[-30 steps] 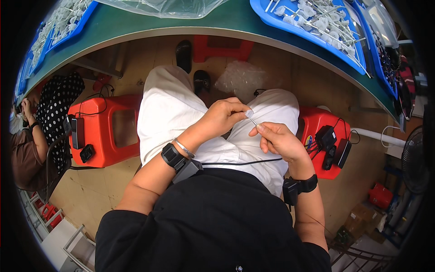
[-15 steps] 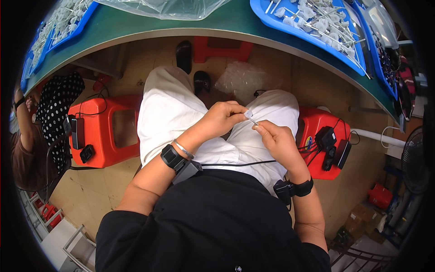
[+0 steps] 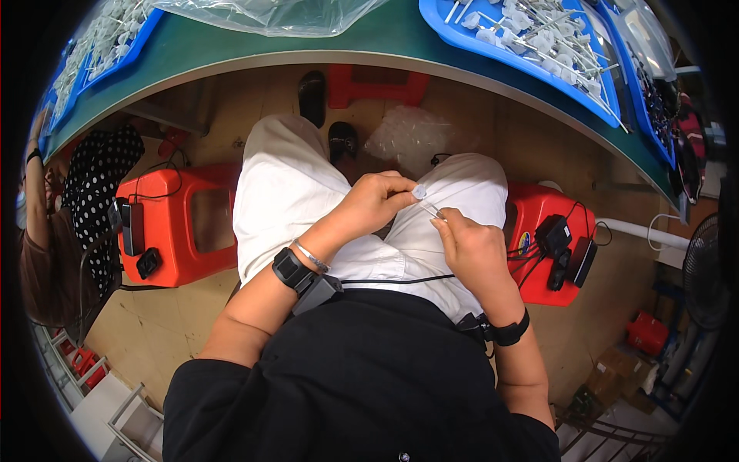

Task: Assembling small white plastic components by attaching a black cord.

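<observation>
Over my lap, my left hand (image 3: 376,200) pinches a small translucent white plastic piece (image 3: 419,192) between thumb and fingertips. My right hand (image 3: 471,245) is closed on a thin rod (image 3: 433,209), which slants up from its fingertips to the plastic piece. Whether the rod sits inside the piece or only meets it is too small to tell. On the table at the upper right, a blue tray (image 3: 531,68) holds many similar white pieces with thin stems.
The green table edge (image 3: 369,55) curves ahead of my knees, with a clear plastic bag (image 3: 285,15) on it. Red stools (image 3: 165,258) (image 3: 554,204) carrying black devices and cables flank me. At far left sits another person (image 3: 54,269). A fan (image 3: 704,269) stands at right.
My right hand has moved slightly down and right from the plastic piece, so more of the rod shows between the hands. My left hand has hardly moved.
</observation>
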Demonstrator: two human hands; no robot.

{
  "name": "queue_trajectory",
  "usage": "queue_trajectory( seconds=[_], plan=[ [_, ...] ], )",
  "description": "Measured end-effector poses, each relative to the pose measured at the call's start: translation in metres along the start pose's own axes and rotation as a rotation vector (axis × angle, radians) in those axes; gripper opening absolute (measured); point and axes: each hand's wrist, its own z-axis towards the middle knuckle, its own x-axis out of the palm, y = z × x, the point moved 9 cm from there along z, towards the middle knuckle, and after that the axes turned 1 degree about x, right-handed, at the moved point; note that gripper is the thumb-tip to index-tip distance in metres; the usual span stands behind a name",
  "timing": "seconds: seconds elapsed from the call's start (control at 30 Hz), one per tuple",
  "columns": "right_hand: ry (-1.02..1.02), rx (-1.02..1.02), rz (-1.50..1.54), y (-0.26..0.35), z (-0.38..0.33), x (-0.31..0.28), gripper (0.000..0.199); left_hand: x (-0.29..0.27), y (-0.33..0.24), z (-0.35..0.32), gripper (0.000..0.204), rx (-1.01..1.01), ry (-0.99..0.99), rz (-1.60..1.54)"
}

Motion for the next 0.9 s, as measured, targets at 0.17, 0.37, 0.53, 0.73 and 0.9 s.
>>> queue_trajectory(
  seconds=[0.17, 0.37, 0.53, 0.73, 0.9],
  plan=[
    [-0.101, -0.074, -0.027, 0.006, 0.002, -0.007, 0.02, 0.002, 0.001, -0.001, 0.018, -0.047, 0.012, -0.051],
    [-0.114, -0.109, -0.122, 0.008, 0.001, -0.002, 0.02, 0.003, 0.003, -0.002, 0.018, -0.084, 0.016, -0.056],
    [-0.165, -0.176, -0.232, 0.012, 0.001, -0.005, 0.02, 0.006, 0.012, -0.003, 0.019, -0.15, 0.033, -0.093],
    [-0.167, -0.271, -0.376, 0.017, -0.001, -0.002, 0.025, 0.011, 0.023, -0.005, 0.022, -0.251, 0.076, -0.234],
    [-0.169, -0.243, -0.228, 0.011, 0.001, -0.009, 0.023, 0.008, 0.014, -0.003, 0.022, -0.227, 0.085, -0.229]
  ],
)
